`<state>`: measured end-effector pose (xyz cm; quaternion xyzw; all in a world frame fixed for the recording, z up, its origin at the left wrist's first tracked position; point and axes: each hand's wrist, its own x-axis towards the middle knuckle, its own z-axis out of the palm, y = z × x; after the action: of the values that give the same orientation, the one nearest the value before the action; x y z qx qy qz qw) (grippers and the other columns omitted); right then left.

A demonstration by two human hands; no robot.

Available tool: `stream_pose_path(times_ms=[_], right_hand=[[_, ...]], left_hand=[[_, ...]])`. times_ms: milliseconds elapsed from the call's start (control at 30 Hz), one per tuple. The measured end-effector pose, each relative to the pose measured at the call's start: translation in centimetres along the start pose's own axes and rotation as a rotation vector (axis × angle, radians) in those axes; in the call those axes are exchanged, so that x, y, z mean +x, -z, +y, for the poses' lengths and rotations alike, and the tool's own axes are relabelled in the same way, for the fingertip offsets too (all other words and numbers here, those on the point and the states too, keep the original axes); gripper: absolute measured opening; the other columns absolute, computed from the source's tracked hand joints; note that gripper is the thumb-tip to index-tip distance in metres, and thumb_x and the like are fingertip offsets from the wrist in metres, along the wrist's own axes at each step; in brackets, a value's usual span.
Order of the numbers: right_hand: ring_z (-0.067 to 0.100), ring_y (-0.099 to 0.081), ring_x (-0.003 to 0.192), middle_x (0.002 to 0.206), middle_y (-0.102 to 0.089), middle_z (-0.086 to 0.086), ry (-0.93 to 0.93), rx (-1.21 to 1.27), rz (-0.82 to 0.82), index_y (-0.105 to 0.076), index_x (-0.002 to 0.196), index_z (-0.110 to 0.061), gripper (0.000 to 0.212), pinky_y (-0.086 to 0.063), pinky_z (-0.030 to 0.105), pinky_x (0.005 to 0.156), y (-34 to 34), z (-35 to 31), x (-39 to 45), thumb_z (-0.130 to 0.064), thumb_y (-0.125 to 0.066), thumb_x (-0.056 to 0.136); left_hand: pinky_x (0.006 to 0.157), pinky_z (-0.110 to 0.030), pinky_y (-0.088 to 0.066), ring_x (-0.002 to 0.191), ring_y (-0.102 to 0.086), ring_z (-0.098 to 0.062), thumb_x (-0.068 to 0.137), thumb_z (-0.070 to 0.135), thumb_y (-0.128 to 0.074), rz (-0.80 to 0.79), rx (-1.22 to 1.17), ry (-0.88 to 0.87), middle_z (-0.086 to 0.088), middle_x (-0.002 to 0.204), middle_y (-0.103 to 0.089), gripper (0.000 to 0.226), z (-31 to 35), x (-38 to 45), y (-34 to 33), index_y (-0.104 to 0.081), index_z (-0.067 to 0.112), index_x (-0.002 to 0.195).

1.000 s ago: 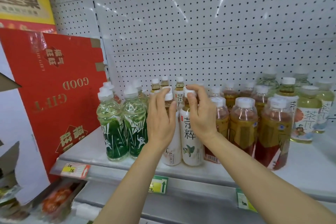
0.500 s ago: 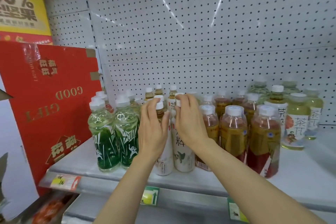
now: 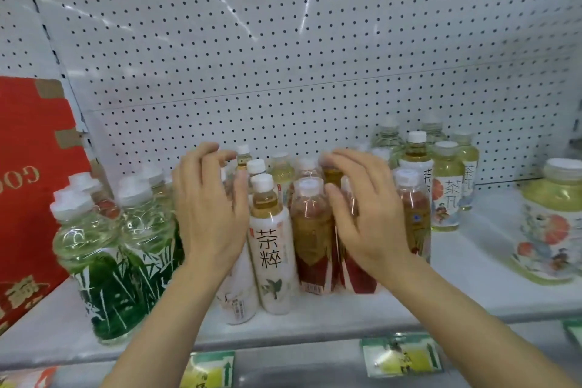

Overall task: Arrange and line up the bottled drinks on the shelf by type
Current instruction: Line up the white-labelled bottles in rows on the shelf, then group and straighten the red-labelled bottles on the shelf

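Both hands have let go of the two white-labelled bottle necks they were pinching half a second ago and now hover spread apart, the view having closed in on the shelf. Behind everything stands the white pegboard back wall, and far off the left hand's outer side leans a red gift carton. Just left of the left hand stand the green bamboo-print bottles, upright at the shelf's front. That hand is wide, fingers loosely bent over a white-labelled bottle that it mostly hides; whether it touches it I cannot tell. Between the two hands stands the white tea bottle with black characters, upright, and just beside it an amber bottle with a red label. The right hand is also wide, fingers bent, in front of more amber bottles. Beyond its outer side stand pale yellow tea bottles, and farther still a larger one.
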<state>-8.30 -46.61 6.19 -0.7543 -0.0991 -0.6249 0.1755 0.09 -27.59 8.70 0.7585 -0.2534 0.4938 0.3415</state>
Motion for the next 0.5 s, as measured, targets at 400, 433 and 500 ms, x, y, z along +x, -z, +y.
stream_pose_path(times_ms=[400,433,500], right_hand=[[0.015,-0.044,0.132,0.144,-0.043,-0.009,-0.608,0.024,-0.092,-0.035,0.144,-0.036,0.061,-0.042,0.048,0.107,5.0,6.4,-4.5,-0.047,-0.061,0.091],[0.013,-0.042,0.135,0.148,-0.041,-0.010,-0.631,0.055,-0.120,-0.030,0.146,-0.041,0.067,-0.041,0.047,0.109,4.9,6.4,-4.5,-0.045,-0.066,0.090],[0.010,-0.038,0.140,0.154,-0.037,-0.012,-0.663,0.114,-0.180,-0.020,0.150,-0.047,0.083,-0.037,0.044,0.113,4.9,6.5,-4.5,-0.041,-0.073,0.085]], left_hand=[[0.103,-0.034,-0.046,0.121,-0.057,-0.016,0.085,0.054,-0.071,-1.226,-0.033,-0.291,0.004,0.137,-0.060,0.067,8.5,7.9,-5.5,-0.054,0.023,0.142],[0.104,-0.035,-0.045,0.122,-0.057,-0.017,0.084,0.054,-0.072,-1.259,-0.018,-0.307,0.003,0.138,-0.059,0.069,9.1,7.8,-6.0,-0.053,0.022,0.143],[0.105,-0.036,-0.044,0.124,-0.057,-0.020,0.084,0.051,-0.075,-1.289,-0.017,-0.308,0.001,0.137,-0.060,0.068,9.8,7.7,-6.9,-0.055,0.020,0.142]])
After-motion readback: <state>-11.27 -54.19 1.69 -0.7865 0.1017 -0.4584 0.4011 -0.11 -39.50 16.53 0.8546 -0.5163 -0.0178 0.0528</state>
